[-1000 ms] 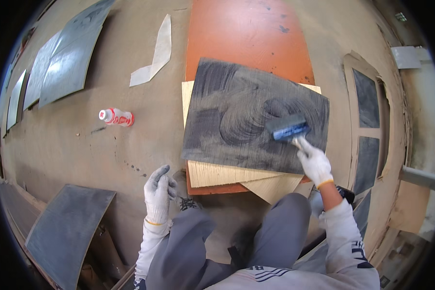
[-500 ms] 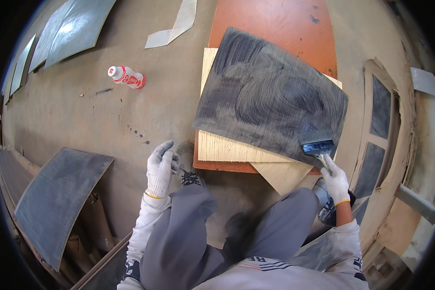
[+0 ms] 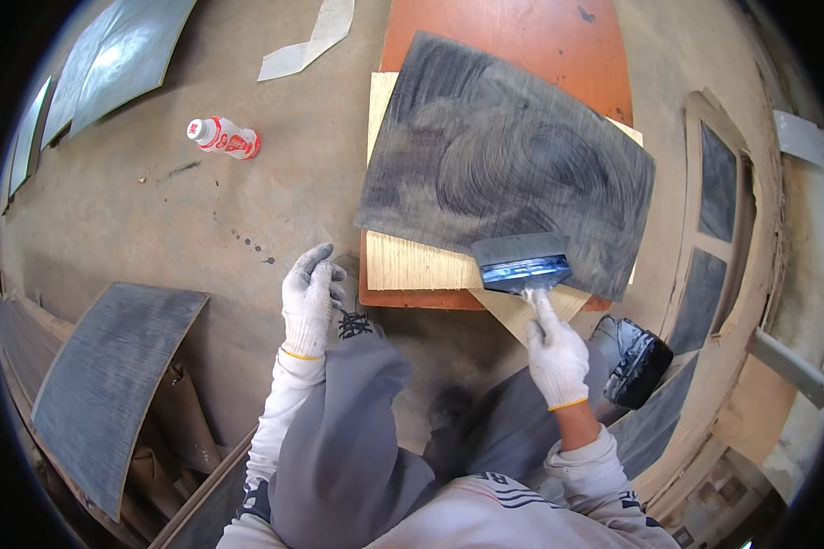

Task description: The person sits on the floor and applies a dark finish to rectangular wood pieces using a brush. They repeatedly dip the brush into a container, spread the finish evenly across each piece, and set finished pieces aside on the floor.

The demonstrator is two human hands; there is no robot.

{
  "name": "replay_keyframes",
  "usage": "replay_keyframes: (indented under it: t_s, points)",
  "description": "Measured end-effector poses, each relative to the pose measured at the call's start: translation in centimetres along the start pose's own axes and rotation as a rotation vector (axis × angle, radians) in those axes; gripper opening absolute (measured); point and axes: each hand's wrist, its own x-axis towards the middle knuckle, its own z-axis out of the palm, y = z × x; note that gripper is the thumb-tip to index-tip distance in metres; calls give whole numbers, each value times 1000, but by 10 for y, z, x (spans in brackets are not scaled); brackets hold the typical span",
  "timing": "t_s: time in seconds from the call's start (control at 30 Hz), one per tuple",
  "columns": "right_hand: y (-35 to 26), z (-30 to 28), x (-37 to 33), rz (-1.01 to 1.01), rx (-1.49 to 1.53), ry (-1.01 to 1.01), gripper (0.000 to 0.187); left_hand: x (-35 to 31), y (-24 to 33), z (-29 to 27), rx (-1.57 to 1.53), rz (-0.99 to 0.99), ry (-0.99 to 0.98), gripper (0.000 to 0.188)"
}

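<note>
A wide flat paintbrush (image 3: 522,259) is in my right hand (image 3: 556,355), which is gloved in white and closed around its handle. Its bristles rest on the near edge of a dark, streaked board (image 3: 522,156), where swirling brush marks show. Under that board lie pale wood sheets (image 3: 421,267) and a reddish-brown board (image 3: 513,37). My left hand (image 3: 308,297), also in a white glove with darkened fingertips, hovers above my left shoe with fingers partly curled and apart, holding nothing. Beside my right knee stands a container smeared with dark paint (image 3: 638,366).
A white and red bottle (image 3: 224,138) is on the floor to the left. Dark panels lean at the lower left (image 3: 119,384) and upper left (image 3: 133,64). A bent white strip (image 3: 309,46) lies at the top. Framed dark panels (image 3: 719,183) lie along the right.
My right hand has drawn the paintbrush leftward, from the board's near right corner to the middle of its near edge. My left hand stays about where it was.
</note>
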Motion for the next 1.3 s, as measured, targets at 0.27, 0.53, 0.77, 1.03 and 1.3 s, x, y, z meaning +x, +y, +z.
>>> replay_keyframes:
  t_s: [0.27, 0.53, 0.77, 1.03, 1.3]
  points:
    - [-18, -13, -2, -85, -46, 28, 54, 1, 5, -2, -26, 15, 8, 38]
    - [-17, -18, -1, -59, -127, -2, 54, 2, 14, 5, 40, 25, -25, 39]
    - [-12, -29, 0, -79, 63, -24, 51, 4, 12, 6, 14, 4, -19, 37]
    - [-33, -10, 7, -106, -65, 74, 53, 3, 11, 9, -10, 9, -34, 36]
    - [3, -29, -4, -31, -30, 43, 51, -1, 9, 2, -11, 7, -14, 36]
